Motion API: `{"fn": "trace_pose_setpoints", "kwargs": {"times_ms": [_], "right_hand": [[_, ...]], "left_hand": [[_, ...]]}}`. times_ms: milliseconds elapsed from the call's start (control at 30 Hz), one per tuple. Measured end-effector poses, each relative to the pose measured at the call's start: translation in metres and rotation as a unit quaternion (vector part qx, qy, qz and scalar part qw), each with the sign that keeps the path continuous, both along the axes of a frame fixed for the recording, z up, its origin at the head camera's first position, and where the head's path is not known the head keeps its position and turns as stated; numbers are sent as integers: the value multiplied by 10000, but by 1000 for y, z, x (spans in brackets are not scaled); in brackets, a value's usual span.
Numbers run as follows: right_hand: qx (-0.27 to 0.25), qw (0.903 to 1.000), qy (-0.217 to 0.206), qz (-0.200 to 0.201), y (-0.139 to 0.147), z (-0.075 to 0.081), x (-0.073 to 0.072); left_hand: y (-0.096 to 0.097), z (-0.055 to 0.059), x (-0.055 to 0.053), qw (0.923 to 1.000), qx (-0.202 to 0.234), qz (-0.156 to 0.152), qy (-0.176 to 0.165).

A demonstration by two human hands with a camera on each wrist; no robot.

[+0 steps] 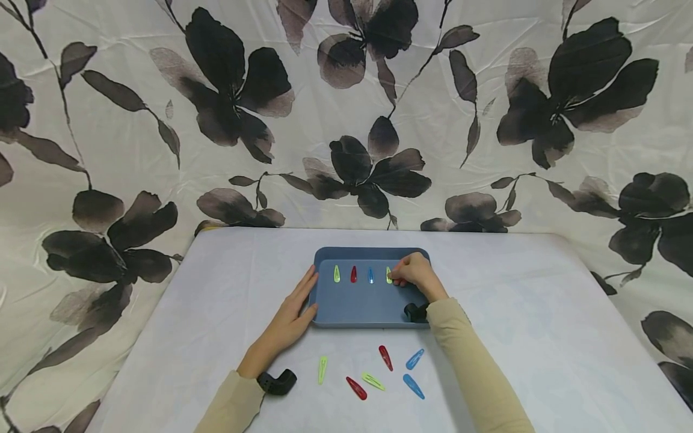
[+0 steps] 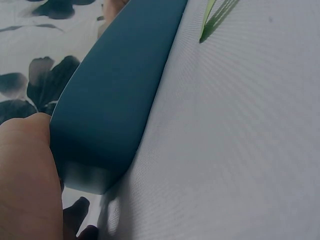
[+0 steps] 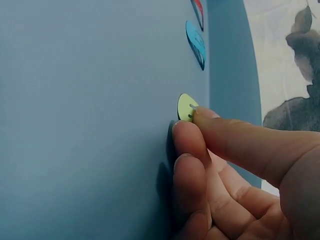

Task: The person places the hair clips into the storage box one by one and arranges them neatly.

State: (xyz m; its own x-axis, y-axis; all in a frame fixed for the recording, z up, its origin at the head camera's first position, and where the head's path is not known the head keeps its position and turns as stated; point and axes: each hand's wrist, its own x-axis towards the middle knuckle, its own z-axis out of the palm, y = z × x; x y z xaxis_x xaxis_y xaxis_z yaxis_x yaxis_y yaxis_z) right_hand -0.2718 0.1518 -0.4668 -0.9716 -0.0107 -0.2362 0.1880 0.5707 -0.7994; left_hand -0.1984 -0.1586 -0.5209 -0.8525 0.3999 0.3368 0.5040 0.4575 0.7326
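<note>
A blue-grey tray (image 1: pixel 357 307) lies on the table, with a row of snap hair clips along its far half. From the left these are a yellow-green clip (image 1: pixel 337 273), a red clip (image 1: pixel 354 274) and a blue clip (image 1: pixel 370 275). At the row's right end my right hand (image 1: pixel 415 275) pinches another yellow-green hair clip (image 3: pixel 186 107) between thumb and fingertips, close over the tray floor. My left hand (image 1: pixel 291 316) rests with straight fingers along the tray's left rim, its thumb (image 2: pixel 30 165) against the near left corner.
Loose hair clips lie on the white tablecloth (image 1: pixel 216 337) in front of the tray: two red (image 1: pixel 385 358), two blue (image 1: pixel 414 359) and two yellow-green (image 1: pixel 322 370). Black wrist devices (image 1: pixel 277 382) sit on both wrists. Behind the table hangs a flowered cloth (image 1: pixel 303 120).
</note>
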Motion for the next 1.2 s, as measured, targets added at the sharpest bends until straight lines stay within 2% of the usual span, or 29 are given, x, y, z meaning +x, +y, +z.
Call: {"fn": "trace_pose_setpoints", "kwargs": {"times_ms": [533, 767, 1000, 1200], "right_hand": [[2, 10000, -26, -16, -1, 0, 0], [-205, 9997, -68, 85, 1, 1, 0], [-272, 9990, -345, 66, 6, 9, 0], [-208, 9992, -260, 237, 10, 20, 5]], "left_hand": [[0, -1, -1, 10000, -7, 22, -21], [-1, -2, -1, 10000, 29, 6, 3], [0, -2, -1, 10000, -31, 38, -6], [0, -1, -1, 10000, -53, 38, -60]]}}
